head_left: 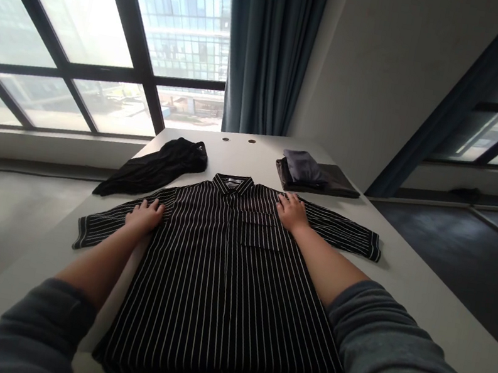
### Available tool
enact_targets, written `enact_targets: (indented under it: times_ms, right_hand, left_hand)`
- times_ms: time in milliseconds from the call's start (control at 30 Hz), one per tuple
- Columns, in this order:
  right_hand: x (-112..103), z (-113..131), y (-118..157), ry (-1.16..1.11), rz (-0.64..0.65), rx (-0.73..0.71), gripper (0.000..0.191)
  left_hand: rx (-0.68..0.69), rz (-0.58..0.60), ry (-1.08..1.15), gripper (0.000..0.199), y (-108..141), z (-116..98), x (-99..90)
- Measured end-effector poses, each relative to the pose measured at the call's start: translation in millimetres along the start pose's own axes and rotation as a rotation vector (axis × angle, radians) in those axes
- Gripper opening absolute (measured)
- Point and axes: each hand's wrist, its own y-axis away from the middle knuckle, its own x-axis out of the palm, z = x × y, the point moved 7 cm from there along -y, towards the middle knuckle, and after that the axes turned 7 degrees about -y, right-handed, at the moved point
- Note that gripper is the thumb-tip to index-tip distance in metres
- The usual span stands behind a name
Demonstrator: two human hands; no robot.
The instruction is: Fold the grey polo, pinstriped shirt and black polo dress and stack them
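A black shirt with white stripes [215, 276] lies spread face up, its collar pointing to the far side and both sleeves out to the sides. Its lower hem reaches the near table edge by my body. My left hand [145, 215] rests flat on the shirt where the left-side sleeve joins the body, fingers spread. Near the opposite shoulder, my right hand [291, 211] lies on the cloth with its fingers stretched out. Neither hand grips the fabric. A chest pocket shows just below my right hand.
The shirt lies on a white table [405, 308]. A crumpled black garment [157, 165] is at the far left. Folded dark clothes [317, 176] are stacked at the far right. Two round holes sit near the back edge, before a blue curtain [272, 50] and windows.
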Motion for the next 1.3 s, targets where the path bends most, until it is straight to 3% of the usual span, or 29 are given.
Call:
enact_targets:
  times_ms: [100,233,400,800,1133,1300]
  right_hand:
    - [-11,-57,9,0.033,0.115,0.157,0.062]
    - [-27,-122,39,0.077,0.186,0.219,0.062]
    - [-35,-174,68,0.182,0.195,0.283,0.068]
    - [-36,-176,70,0.170,0.244,0.327,0.075]
    - [-38,-170,69,0.182,0.243,0.334,0.075]
    - [-40,-168,71,0.177,0.232,0.322,0.075]
  left_hand:
    - [0.042,-0.020,-0.014,0.072,-6,24,0.9]
    - [0.015,-0.086,-0.044,0.072,-6,54,14.4]
    - [-0.036,-0.134,-0.023,0.074,-10,75,25.0]
    - [-0.076,-0.148,-0.019,0.070,-6,82,16.5]
    - [-0.198,-0.143,-0.021,0.077,27,157,17.6]
    - [-0.205,-0.135,-0.005,0.078,41,173,23.2]
